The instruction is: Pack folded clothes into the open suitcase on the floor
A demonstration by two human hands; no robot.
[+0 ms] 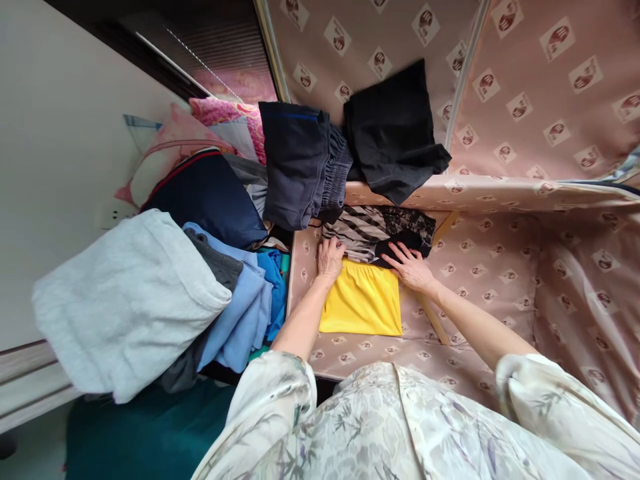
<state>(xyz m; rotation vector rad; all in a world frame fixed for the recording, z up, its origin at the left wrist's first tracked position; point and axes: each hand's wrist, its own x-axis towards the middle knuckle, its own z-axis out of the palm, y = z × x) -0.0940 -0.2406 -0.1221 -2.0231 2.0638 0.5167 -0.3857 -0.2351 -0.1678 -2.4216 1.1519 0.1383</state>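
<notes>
Fingers of both hands spread flat, left hand [331, 257] and right hand [411, 268] pressing yellow garment's [363, 303] top edge

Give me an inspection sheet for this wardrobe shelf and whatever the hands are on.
Surface: patterned fabric shelf, mostly bare at right.
Job's things: yellow garment folded flat; striped garment and black lace garment behind it.
Clutter: dark shorts and black cloth on the upper shelf; folded stack at left.
Hands: left hand flat at the yellow edge; right hand flat on the black lace.
Cables: nothing seen.
Surroundings: white wall at left.
</notes>
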